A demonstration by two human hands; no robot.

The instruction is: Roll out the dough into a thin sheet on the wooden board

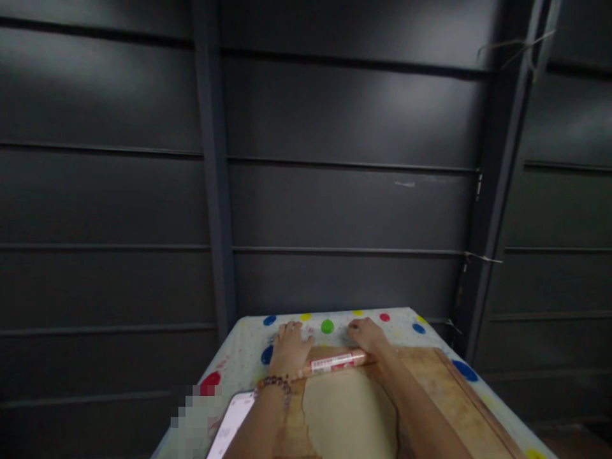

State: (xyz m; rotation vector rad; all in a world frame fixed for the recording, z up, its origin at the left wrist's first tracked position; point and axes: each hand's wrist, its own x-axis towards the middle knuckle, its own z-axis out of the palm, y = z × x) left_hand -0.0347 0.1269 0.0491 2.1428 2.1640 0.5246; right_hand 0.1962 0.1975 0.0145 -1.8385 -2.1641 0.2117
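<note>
Slim wooden rolling pin with a red-and-white label (335, 362) crosswise at lower centre, fingers beyond it
Its long axis runs left to right, right end slightly higher in the frame, along the far edge of a pale, flat sheet of dough (351, 414) on a brown wooden board (447, 386); the left hand (290, 347) is spread and loose, the right (367, 335) curled, whether around anything I cannot tell; each wrist overlaps one end of the pin, neither hand clearly nearer, so the pin lies below both sets of fingers in the frame
</note>
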